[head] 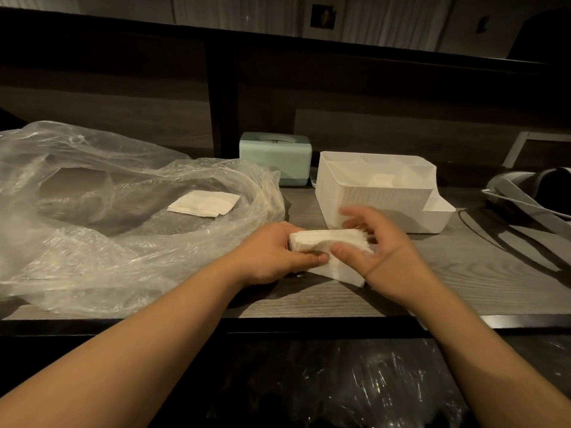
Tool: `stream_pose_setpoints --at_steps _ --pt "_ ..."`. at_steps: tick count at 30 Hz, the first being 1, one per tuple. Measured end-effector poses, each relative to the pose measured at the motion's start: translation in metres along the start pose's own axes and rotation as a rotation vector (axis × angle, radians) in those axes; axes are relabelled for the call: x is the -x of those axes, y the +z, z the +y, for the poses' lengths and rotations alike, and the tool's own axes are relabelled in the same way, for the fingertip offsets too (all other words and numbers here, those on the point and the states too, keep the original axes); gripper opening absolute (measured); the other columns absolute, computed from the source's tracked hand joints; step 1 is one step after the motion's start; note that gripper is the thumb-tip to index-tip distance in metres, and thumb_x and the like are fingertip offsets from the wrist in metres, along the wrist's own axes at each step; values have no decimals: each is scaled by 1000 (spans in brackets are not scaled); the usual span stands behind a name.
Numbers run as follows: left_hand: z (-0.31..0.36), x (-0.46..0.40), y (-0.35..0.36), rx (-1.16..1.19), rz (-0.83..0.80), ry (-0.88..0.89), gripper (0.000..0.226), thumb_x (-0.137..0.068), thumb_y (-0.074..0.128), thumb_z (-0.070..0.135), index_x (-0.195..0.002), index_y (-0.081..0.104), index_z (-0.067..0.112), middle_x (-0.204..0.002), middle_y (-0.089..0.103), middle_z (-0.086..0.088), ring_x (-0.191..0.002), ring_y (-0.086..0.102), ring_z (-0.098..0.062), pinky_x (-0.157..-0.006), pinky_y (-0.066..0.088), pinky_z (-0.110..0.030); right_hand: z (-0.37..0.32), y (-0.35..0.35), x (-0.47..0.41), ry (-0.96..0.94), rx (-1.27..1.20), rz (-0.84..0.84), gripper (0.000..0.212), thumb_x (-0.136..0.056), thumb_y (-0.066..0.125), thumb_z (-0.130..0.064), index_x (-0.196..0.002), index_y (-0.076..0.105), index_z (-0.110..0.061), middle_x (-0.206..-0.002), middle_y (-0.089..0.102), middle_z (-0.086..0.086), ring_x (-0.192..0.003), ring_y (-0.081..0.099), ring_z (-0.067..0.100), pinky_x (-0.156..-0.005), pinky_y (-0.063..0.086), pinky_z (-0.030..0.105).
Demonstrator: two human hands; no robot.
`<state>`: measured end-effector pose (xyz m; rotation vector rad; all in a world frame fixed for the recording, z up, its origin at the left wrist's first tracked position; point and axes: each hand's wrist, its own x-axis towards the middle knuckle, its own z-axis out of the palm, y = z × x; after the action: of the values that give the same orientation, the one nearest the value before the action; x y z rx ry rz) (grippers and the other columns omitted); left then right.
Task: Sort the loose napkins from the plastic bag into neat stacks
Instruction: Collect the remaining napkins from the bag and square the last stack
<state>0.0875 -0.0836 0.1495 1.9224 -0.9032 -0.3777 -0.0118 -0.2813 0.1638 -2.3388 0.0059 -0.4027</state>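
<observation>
Both hands, left (pixel 272 251) and right (pixel 383 251), grip the napkin stack (pixel 327 239), seemingly near the table edge (pixel 309 319).

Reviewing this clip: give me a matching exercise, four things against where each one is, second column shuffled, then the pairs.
1. napkin stack
2. small napkin pile
3. white organizer
4. green tissue box

A. at the back, against the dark panel
B. inside the plastic bag
C. right of the bag, behind the hands
D. between the left hand and right hand

Pairs: 1-D, 2-B, 3-C, 4-A
</observation>
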Motion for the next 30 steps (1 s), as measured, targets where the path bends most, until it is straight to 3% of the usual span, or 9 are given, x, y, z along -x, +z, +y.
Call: stream_pose_setpoints --at_steps 4,7,9,11,14,19,24,27,30 --pt "0 1 -2 -7 -56 34 41 -82 85 39 -121 71 35 -104 77 12 -96 72 -7 -89 57 -34 7 1 11 193 -76 -150 123 -67 68 -67 -161 -5 -39 -163 27 -12 -139 38 11 -109 35 27" --pt "1 0 0 -70 -43 54 30 -80 86 42 -104 72 52 -101 76 14 -96 71 -10 -93 56 -47 8 4 9 146 -67 -251 134 -65 78 -61 -157 -18 -43 -163 25 -15 -136 38 4 -108 32 17" --pt "-1 0 1 -79 -20 33 24 -77 85 45 -99 73 48 -95 76 9 -92 71 -16 -91 55 -52 8 3 7 132 -148 -231 126 -69 86 -44 -159 -2 -44 -144 43 -20 -122 52 -4 -98 39 7" --pt "-1 1 1 -77 -21 7 26 -77 84 46 -100 76 37 -90 76 6 -87 71 -18 -88 57 -49 8 2 7 108 -193 -157 94 -76 88 -24 -152 33 -35 -123 54 -19 -100 59 -13 -80 46 3" --pt "1 2 2 -58 -8 0 12 -85 82 41 -94 74 39 -80 74 4 -74 68 -16 -76 55 -43 8 0 5 115 -216 -122 39 -79 84 -13 -112 66 -24 -96 70 -5 -82 66 -7 -68 51 10" --pt "6 2 6 35 91 39 14 -86 82 32 -99 77 35 -94 72 6 -83 69 -13 -80 56 -38 11 -4 4 134 -346 -45 32 -79 83 -11 -104 70 -28 -93 76 -10 -89 70 -1 -73 54 14" --pt "30 -4 4 145 122 44 19 -90 77 28 -109 75 29 -93 76 7 -82 70 -9 -65 53 -19 0 -21 -6 156 -578 72 37 -72 81 -21 -107 71 -25 -98 78 -9 -93 73 6 -76 60 24" --pt "53 -20 -2 97 187 44 13 -89 78 27 -101 76 26 -92 77 7 -85 72 -11 -73 57 -25 -10 -33 -21 129 -668 160 46 -68 81 -28 -111 70 -20 -105 78 0 -101 74 18 -91 59 41" --pt "79 -43 -10 76 257 36 8 -88 78 30 -95 75 27 -86 76 12 -78 70 -2 -74 53 -30 -22 -47 -45 110 -718 280 34 -81 80 -19 -113 68 -21 -104 77 2 -98 75 19 -86 61 43"
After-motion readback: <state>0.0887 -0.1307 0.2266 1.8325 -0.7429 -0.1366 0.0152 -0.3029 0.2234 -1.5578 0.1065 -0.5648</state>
